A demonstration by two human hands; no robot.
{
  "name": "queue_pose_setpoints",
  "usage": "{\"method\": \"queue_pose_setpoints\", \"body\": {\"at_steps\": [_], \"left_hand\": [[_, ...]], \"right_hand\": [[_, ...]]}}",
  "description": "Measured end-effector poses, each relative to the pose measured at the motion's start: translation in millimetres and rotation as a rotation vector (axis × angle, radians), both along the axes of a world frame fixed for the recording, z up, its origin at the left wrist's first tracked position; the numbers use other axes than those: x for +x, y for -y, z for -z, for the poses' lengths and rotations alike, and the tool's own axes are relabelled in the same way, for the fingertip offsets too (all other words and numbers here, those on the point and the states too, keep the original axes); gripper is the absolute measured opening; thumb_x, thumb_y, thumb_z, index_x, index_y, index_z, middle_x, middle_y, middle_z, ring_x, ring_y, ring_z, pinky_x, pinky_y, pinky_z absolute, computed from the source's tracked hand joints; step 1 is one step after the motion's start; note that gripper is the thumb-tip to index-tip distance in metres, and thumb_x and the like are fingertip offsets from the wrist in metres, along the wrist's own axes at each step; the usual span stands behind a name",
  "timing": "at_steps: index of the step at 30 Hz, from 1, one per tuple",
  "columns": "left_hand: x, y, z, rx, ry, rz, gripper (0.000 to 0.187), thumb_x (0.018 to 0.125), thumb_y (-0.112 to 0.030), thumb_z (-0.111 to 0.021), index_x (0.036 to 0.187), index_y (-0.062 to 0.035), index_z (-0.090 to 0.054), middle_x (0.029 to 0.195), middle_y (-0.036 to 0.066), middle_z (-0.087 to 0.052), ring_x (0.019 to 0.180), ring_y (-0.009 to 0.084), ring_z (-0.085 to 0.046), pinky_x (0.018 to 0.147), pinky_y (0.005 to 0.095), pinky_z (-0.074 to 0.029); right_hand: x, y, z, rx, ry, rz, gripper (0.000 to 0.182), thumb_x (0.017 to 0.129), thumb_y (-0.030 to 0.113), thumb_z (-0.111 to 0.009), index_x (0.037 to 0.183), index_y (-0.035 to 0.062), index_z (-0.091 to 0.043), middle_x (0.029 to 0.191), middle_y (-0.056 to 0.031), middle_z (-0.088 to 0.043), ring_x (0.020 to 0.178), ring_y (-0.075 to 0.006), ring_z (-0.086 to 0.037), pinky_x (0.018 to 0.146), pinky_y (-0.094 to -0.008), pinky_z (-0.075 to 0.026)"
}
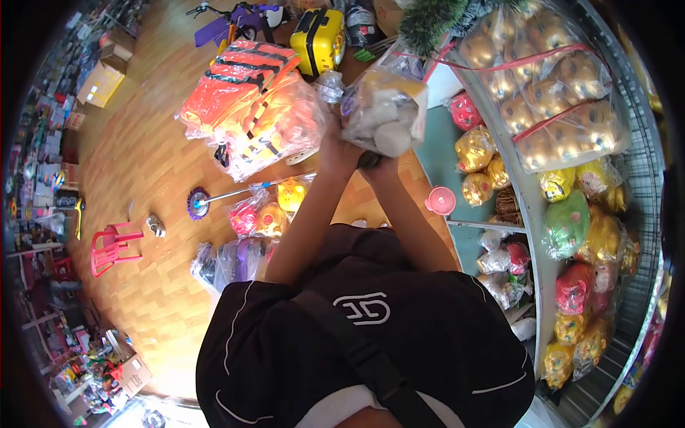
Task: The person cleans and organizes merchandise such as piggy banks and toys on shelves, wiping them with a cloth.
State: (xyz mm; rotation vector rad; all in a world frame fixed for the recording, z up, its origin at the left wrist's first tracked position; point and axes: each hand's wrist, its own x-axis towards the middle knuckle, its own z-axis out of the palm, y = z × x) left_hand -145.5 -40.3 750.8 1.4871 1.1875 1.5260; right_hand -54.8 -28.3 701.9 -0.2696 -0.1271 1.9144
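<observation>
A clear plastic bag [389, 107] with grey, white and tan soft-looking contents is held out in front of me. At its near left edge, my left hand [338, 153] is closed on the plastic, with its fingertips partly hidden. My right hand [380, 168] is closed at the bag's near end, and its fingers are mostly covered by it. Between my wrists is a small dark object [368, 159] that I cannot make out. Just left of my left hand lies a large pile of orange, plastic-wrapped goods [250, 107] with black stripes.
Shelves [524, 192] with bagged gold piggy banks [474, 148] run along the right. A yellow suitcase [318, 41] stands ahead. On the wooden floor are a mop [199, 203], a pink chair [114, 246] and bagged piggy banks [271, 217]. A pink fan [441, 200] is at right.
</observation>
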Motion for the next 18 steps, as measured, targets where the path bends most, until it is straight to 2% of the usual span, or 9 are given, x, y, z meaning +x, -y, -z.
{"method": "queue_pose_setpoints", "body": {"at_steps": [2, 3, 5, 6, 7, 9, 10, 13, 18], "left_hand": [[4, 6, -11, -0.423, 1.370, 0.313, 0.042, 0.089, -0.032, -0.024, 0.115, -0.0005, -0.036, 0.108, 0.015, -0.045, 0.106, 0.0245, -0.043, 0.091, 0.0406, -0.034], [2, 8, -6, -0.412, 1.376, 0.301, 0.042, 0.089, -0.032, -0.024, 0.115, -0.0005, -0.036, 0.108, 0.015, -0.045, 0.106, 0.0245, -0.043, 0.091, 0.0406, -0.034], [-1, 14, 5, -0.426, 1.163, 0.210, 0.045, 0.089, -0.036, -0.024, 0.113, -0.0005, -0.039, 0.107, 0.014, -0.047, 0.104, 0.0229, -0.044, 0.089, 0.0381, -0.035], [-8, 26, -3, -0.551, 0.641, 0.071, 0.042, 0.089, -0.033, -0.027, 0.113, -0.0012, -0.041, 0.110, 0.014, -0.048, 0.103, 0.0235, -0.044, 0.087, 0.0345, -0.035], [-11, 28, 8, -0.550, 0.649, 0.053, 0.042, 0.089, -0.033, -0.027, 0.113, -0.0012, -0.041, 0.110, 0.014, -0.048, 0.103, 0.0235, -0.044, 0.087, 0.0345, -0.035], [-15, 31, 12, -0.404, -0.024, -0.162, 0.037, 0.088, -0.026, -0.031, 0.112, -0.0014, -0.043, 0.109, 0.012, -0.048, 0.101, 0.0235, -0.045, 0.086, 0.0322, -0.035], [-16, 28, 13, -0.066, -0.260, -0.070, 0.032, 0.085, -0.017, -0.036, 0.112, -0.0008, -0.044, 0.110, 0.012, -0.048, 0.100, 0.0227, -0.045, 0.087, 0.0310, -0.035], [-36, 19, 49, -0.067, -0.353, -0.043, 0.027, 0.077, -0.013, -0.045, 0.102, -0.0011, -0.048, 0.102, 0.015, -0.047, 0.095, 0.0262, -0.044, 0.085, 0.0336, -0.034], [-34, 36, 37, -0.013, -0.228, -0.162, 0.025, 0.075, -0.010, -0.047, 0.099, -0.0016, -0.049, 0.099, 0.013, -0.049, 0.090, 0.0231, -0.047, 0.079, 0.0327, -0.038]], "right_hand": [[2, 6, -3, -0.020, -0.146, 0.029, 0.050, 0.081, 0.042, -0.036, 0.118, 0.0093, -0.035, 0.117, -0.0108, -0.042, 0.107, -0.0281, -0.042, 0.091, -0.0408, -0.035], [10, 10, -4, -0.020, -0.143, 0.013, 0.050, 0.081, 0.042, -0.036, 0.118, 0.0093, -0.035, 0.117, -0.0108, -0.042, 0.107, -0.0281, -0.042, 0.091, -0.0408, -0.035], [20, 18, -8, 0.081, -0.014, -0.128, 0.059, 0.078, 0.051, -0.035, 0.119, 0.0091, -0.034, 0.118, -0.0103, -0.041, 0.109, -0.0286, -0.040, 0.093, -0.0415, -0.033], [18, 17, -12, -0.020, -0.074, -0.144, 0.063, 0.076, 0.054, -0.035, 0.120, 0.0090, -0.034, 0.118, -0.0108, -0.041, 0.108, -0.0297, -0.040, 0.090, -0.0420, -0.035], [18, 19, -15, -0.026, -0.072, -0.162, 0.063, 0.076, 0.054, -0.035, 0.120, 0.0090, -0.034, 0.118, -0.0108, -0.041, 0.108, -0.0297, -0.040, 0.090, -0.0420, -0.035], [23, 24, -16, -0.034, -0.034, -0.247, 0.060, 0.078, 0.052, -0.034, 0.121, 0.0101, -0.034, 0.118, -0.0112, -0.041, 0.108, -0.0282, -0.041, 0.088, -0.0418, -0.038], [26, 24, -13, -0.037, -0.035, -0.260, 0.060, 0.078, 0.052, -0.034, 0.121, 0.0101, -0.034, 0.118, -0.0112, -0.041, 0.108, -0.0282, -0.041, 0.088, -0.0418, -0.038], [41, 22, 10, -0.117, -0.138, -0.417, 0.054, 0.081, 0.045, -0.034, 0.119, 0.0055, -0.034, 0.119, -0.0124, -0.041, 0.109, -0.0279, -0.040, 0.093, -0.0409, -0.032], [68, 23, 16, -0.429, 0.153, -0.355, 0.051, 0.083, 0.040, -0.036, 0.117, 0.0027, -0.036, 0.115, -0.0139, -0.045, 0.104, -0.0267, -0.045, 0.089, -0.0397, -0.037]]}}
